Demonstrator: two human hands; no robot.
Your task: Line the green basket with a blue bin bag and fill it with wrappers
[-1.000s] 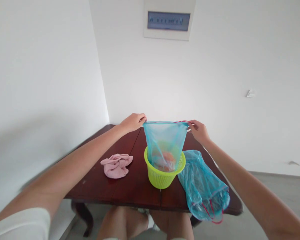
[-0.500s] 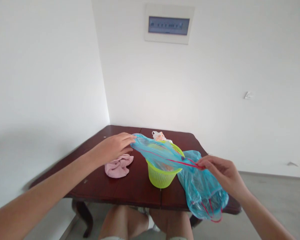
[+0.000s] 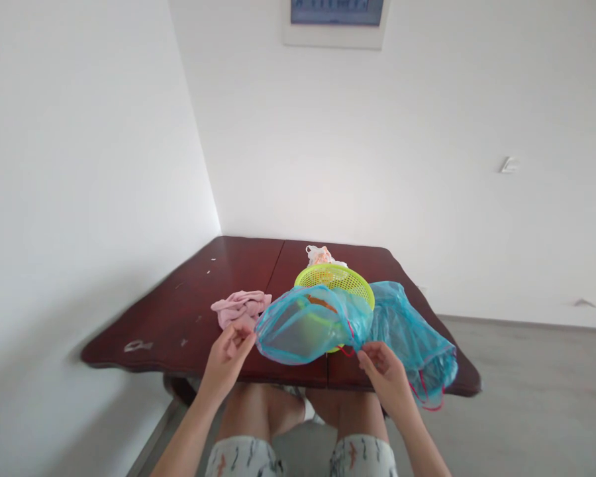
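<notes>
A translucent blue plastic bag (image 3: 298,328) with a red drawstring is stretched between my hands, in front of a yellow-green perforated basket (image 3: 360,286). My left hand (image 3: 232,344) pinches the bag's left end. At its gathered right end, near the red string, my right hand (image 3: 381,364) is closed on the plastic. Through the film an orange-brown patch shows, too unclear to name. The bag hides most of the basket's front. Right of the basket lies a second blue plastic bag (image 3: 412,331) with red strings, drooping over the table's front edge.
On the dark red-brown table (image 3: 179,318), a crumpled pink cloth (image 3: 241,306) lies left of the basket. Behind the basket is a white and orange plastic bundle (image 3: 322,256). A white wall stands behind and at the left. My knees are under the front edge.
Both hands have come closer to my body and nearer each other. The bag between them has swung lower and bellied out in front of the basket. My view has tilted down.
</notes>
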